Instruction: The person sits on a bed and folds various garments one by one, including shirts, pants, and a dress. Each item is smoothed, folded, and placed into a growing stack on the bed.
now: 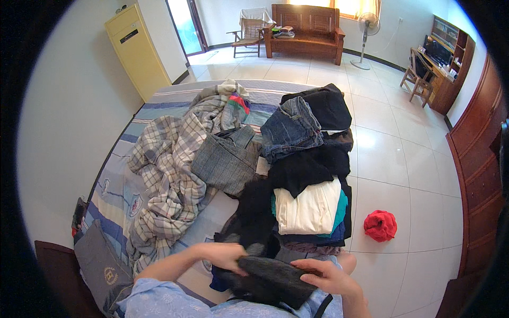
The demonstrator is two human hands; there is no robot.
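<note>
Over my lap, a dark grey-black garment (274, 278) is held between my two hands. My left hand (228, 258) grips its left end, slightly blurred; my right hand (322, 274) pinches its right edge between thumb and fingers. Just beyond lies a pile with a folded cream garment (308, 208) on teal and navy cloth. Black clothing (254, 210) spreads to the left of this pile, and a black garment (302, 167) overlaps its far edge. Farther off are folded blue jeans (292, 125), another black garment (324, 105) and a folded grey checked garment (228, 159).
A crumpled plaid blanket (167, 171) covers the bed's left part. A grey pillow (101, 266) lies at the near left corner. Red cloth (380, 225) sits on the tiled floor to the right. A wooden bench (304, 37) and standing fan (364, 43) stand beyond the bed.
</note>
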